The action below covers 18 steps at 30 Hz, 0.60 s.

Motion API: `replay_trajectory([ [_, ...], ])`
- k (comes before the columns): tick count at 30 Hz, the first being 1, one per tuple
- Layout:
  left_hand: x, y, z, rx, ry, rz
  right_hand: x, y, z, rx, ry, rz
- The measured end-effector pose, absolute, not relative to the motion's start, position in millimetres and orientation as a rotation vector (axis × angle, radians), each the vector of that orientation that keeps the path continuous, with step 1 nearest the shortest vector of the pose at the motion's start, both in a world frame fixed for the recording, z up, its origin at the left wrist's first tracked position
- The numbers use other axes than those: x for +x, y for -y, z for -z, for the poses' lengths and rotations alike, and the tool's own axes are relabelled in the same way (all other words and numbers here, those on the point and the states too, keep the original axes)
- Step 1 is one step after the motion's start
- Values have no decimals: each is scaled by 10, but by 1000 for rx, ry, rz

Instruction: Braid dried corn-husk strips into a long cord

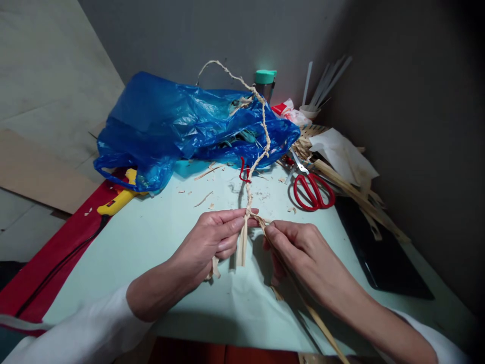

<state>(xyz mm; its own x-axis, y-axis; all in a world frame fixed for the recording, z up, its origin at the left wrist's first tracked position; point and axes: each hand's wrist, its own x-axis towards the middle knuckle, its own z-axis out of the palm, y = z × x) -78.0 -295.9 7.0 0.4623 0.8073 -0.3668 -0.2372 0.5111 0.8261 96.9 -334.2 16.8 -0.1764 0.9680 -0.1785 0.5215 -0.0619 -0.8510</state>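
A pale braided cord of dried plant fibre runs from between my hands up over the blue bag and curls at its far end. My left hand is closed, pinching the cord's lower end between thumb and fingers. Short flat loose strips hang below that pinch, and a ragged end shows under the left fingers. To the right, my right hand is closed on a long fibre strip that leaves the cord's end and trails toward the table's front edge. Some right fingertips are hidden.
Behind lies a crumpled blue plastic bag. Red-handled scissors, a black flat panel and dried strips are at right. A yellow corded tool lies left. A green-lidded bottle and a cup of white sticks stand at the back.
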Motion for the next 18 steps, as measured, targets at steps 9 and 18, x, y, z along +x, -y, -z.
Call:
replay_trajectory([
  [9,-788,2968,-66,880,-863,-716,955,3384,-125,-1508,1689,-1354],
  [18,-793,2971,-61,871,-856,-689,972,3324,-95,-1233,1274,-1972],
])
